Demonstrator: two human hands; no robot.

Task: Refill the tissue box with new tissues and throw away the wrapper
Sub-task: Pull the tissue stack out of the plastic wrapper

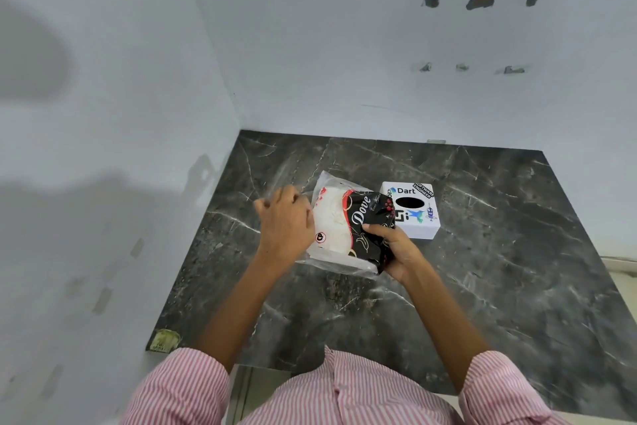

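A pack of new tissues [339, 221] in a clear plastic wrapper with a black "Dove" panel is held above the dark marble counter [482, 252]. My right hand [396, 249] grips the pack's black right end. At the pack's left end, my left hand [284, 221] has its fingers curled on the clear wrapper edge, slightly blurred. Just right of the pack and behind it stands a white cube tissue box [413, 218] with stickers and a dark oval slot on top. No tissue shows in the slot.
The counter sits in a corner, with white walls at the left and back. A small worn sticker [163, 340] marks the counter's front left corner. The counter's front edge runs just before my striped shirt.
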